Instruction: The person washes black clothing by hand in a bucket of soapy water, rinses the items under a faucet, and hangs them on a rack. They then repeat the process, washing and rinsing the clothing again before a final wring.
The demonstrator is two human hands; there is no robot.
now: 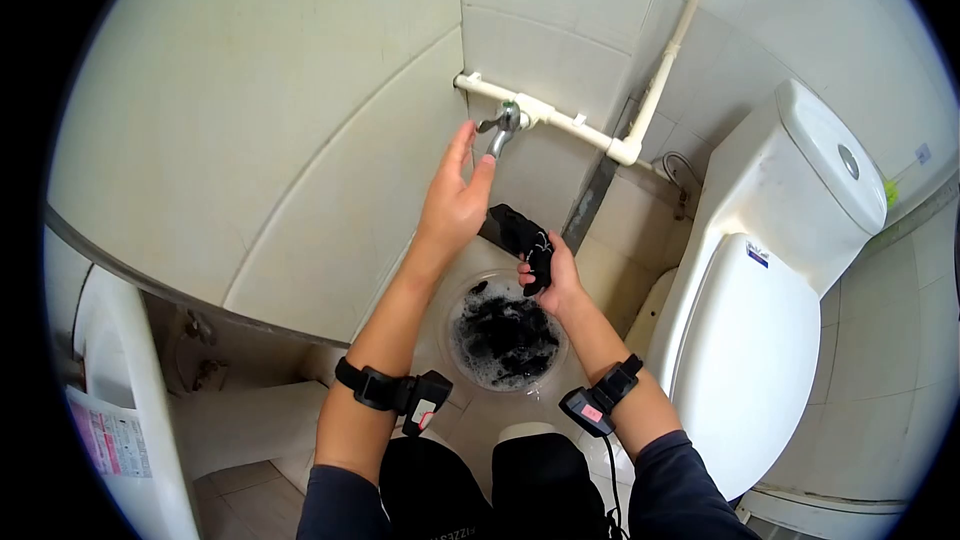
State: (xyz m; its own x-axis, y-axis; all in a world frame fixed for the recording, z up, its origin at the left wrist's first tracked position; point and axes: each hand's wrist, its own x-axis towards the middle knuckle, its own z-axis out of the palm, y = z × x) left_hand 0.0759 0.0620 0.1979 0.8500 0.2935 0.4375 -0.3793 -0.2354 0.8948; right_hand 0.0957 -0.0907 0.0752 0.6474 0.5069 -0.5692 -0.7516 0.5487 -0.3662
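My left hand [457, 202] is raised to a metal tap [507, 120] on the wall pipe, its fingers stretched out and apart right at the lever. Lower and to the right, my right hand [557, 275] is closed round a bunched black sock [537, 258] with thin white marks. One end of the sock sticks up beyond the fingers, under the tap. Below both hands, a clear round basin [446, 325] stands on the floor. Dark cloth [505, 335] lies in its soapy water, with white suds around the edge.
A white toilet [750, 360] with its lid down stands close on the right. White pipes [590, 133] run along the wall behind the tap. A large pale curved panel [300, 140] fills the left side. At lower left is a white basin rim [125, 360].
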